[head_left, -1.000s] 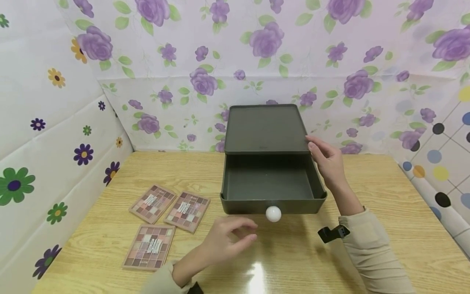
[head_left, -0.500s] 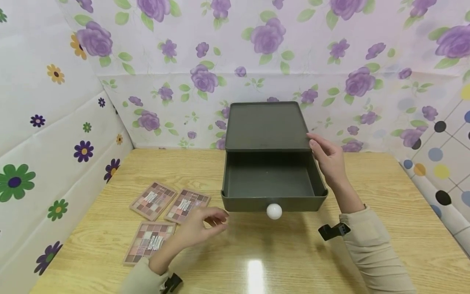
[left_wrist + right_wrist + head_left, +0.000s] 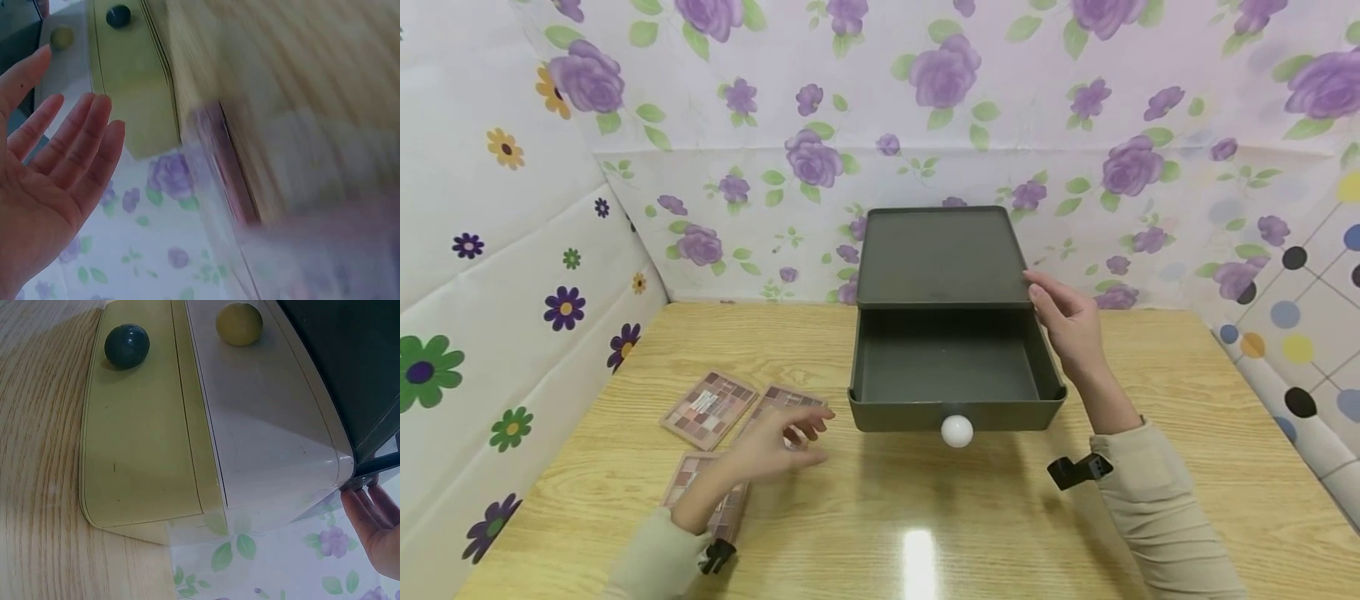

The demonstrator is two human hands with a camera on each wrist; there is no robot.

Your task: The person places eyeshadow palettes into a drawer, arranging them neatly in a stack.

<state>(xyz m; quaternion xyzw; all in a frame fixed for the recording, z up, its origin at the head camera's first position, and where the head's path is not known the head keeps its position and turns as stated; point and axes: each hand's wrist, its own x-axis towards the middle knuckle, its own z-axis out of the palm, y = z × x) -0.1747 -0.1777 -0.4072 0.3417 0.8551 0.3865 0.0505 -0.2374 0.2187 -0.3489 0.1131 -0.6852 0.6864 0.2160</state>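
Note:
A dark grey drawer (image 3: 895, 417) with a white knob (image 3: 957, 432) is pulled out of the top of a small drawer cabinet (image 3: 943, 254), and its inside shows nothing in it. My right hand (image 3: 1071, 329) touches the cabinet's right side near its top front corner, fingers fairly straight. Over the makeup palettes at left hovers my left hand (image 3: 760, 446), holding nothing, its fingers relaxed. One palette (image 3: 709, 410) lies fully visible; a second palette (image 3: 793, 393) and a third palette (image 3: 728, 517) are partly hidden by that hand and arm. Edge-on, a palette (image 3: 230, 165) appears blurred in the left wrist view.
Below the pulled-out drawer, the right wrist view shows a white drawer (image 3: 262, 406) with a yellow knob (image 3: 239, 324) and a yellow-green drawer (image 3: 137, 444) with a dark knob (image 3: 127, 346). Flowered cloth (image 3: 737, 92) hangs behind the wooden table (image 3: 1000, 533).
My left hand has moved left, from in front of the white knob to above the palettes. My right hand stays at the cabinet's side, and the drawer has not moved.

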